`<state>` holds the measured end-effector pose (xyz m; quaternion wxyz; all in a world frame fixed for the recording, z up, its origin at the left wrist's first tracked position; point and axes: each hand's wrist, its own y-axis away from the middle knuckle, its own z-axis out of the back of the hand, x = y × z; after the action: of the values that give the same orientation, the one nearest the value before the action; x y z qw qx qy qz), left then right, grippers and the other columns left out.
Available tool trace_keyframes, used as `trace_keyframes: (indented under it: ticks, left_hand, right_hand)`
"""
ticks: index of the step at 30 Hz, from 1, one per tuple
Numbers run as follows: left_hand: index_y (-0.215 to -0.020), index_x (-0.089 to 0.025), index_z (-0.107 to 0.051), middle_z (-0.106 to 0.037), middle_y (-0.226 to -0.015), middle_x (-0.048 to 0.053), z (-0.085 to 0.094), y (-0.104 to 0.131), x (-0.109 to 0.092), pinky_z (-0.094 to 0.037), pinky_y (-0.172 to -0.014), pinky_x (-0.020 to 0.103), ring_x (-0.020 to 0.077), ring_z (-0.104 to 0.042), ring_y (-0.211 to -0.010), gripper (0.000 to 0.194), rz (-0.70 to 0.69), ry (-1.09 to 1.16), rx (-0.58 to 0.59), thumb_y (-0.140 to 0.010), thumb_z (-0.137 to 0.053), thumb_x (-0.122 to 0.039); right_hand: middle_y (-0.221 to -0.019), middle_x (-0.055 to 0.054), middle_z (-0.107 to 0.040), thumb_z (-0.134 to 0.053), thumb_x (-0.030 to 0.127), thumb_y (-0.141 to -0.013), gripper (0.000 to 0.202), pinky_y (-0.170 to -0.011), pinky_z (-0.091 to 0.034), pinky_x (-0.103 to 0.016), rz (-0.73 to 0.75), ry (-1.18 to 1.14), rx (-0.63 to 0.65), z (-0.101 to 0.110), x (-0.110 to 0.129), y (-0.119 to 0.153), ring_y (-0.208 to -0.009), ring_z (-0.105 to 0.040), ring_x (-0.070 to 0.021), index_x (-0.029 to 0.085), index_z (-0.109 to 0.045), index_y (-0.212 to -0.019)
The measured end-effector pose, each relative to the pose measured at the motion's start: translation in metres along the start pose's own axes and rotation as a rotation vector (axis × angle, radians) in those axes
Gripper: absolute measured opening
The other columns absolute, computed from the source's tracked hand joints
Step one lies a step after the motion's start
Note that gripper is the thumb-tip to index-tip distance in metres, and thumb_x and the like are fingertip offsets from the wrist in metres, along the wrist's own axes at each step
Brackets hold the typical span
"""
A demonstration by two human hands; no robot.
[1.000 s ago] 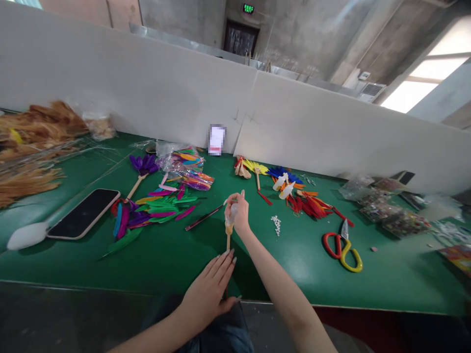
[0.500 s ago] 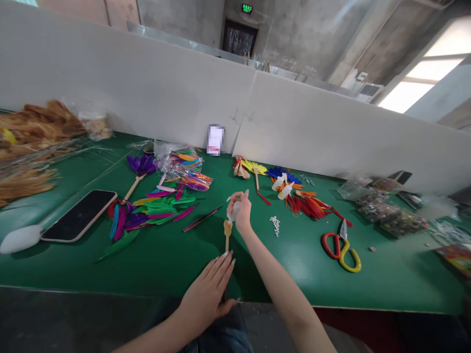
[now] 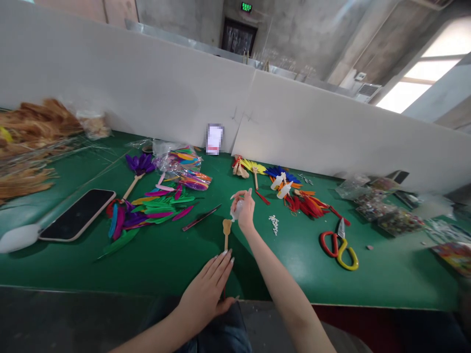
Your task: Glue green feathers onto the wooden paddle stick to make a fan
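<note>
A small wooden stick with a wide rounded head (image 3: 227, 226) lies on the green table, its head pointing away from me. My left hand (image 3: 208, 287) rests over the lower handle with fingers stretched flat, pressing it down. A bit of red shows below those fingers near the table edge. My right hand (image 3: 245, 211) is closed around a small translucent squeeze bottle (image 3: 238, 210), tilted with its tip down beside the right edge of the wooden head. Tweezers (image 3: 201, 218) lie to the left, and a pile of small white beads (image 3: 274, 224) to the right.
Colourful feathers (image 3: 158, 208), a purple feather fan (image 3: 140, 166) and a phone (image 3: 78, 215) lie left. Right are scissors (image 3: 339, 245), white bottles (image 3: 284, 189), red tassels (image 3: 312, 205) and bead bags (image 3: 382, 211). A white partition (image 3: 312, 117) stands behind.
My right hand with the bottle has shifted slightly right, so the tip is now beside the wooden head instead of over it. My left hand stays on the handle.
</note>
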<state>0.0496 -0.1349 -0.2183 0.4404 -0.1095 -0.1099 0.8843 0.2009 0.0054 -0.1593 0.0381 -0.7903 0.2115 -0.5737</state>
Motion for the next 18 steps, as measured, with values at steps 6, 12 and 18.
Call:
trace_keyframes:
  ticks: [6, 12, 18]
  left_hand:
    - [-0.139, -0.010, -0.033, -0.036, -0.145, 0.013, 0.000, 0.000, 0.000, -0.033, -0.105, 0.036, 0.0238, -0.035, -0.133, 0.069, -0.001, -0.021, -0.002, -0.083, -0.046, -0.047]
    - [-0.139, -0.009, -0.034, -0.035, -0.146, 0.013, 0.002, -0.001, 0.001, -0.033, -0.105, 0.036, 0.0242, -0.034, -0.133, 0.069, -0.012, -0.036, 0.008, -0.083, -0.046, -0.048]
    - [-0.141, -0.010, -0.029, -0.036, -0.146, 0.013, 0.000, 0.000, 0.001, -0.031, -0.106, 0.035, 0.0234, -0.033, -0.134, 0.071, -0.007, -0.018, -0.008, -0.083, -0.047, -0.047]
  right_hand:
    - [-0.035, 0.008, -0.044, -0.036, 0.061, -0.087, 0.049, -0.030, -0.031, -0.019, -0.032, -0.022, 0.035, -0.004, 0.001, 0.008, -0.026, -0.038, -0.0079, 0.020, -0.053, -0.068]
    - [-0.036, 0.008, -0.045, -0.036, 0.063, -0.085, 0.049, -0.031, -0.032, -0.018, -0.013, -0.037, -0.015, 0.000, 0.004, 0.011, -0.027, -0.038, -0.0073, 0.020, -0.053, -0.069]
    - [-0.035, 0.008, -0.044, -0.037, 0.061, -0.086, 0.048, -0.030, -0.031, -0.019, -0.059, -0.034, 0.043, -0.003, 0.004, 0.017, -0.026, -0.037, -0.0078, 0.019, -0.053, -0.067]
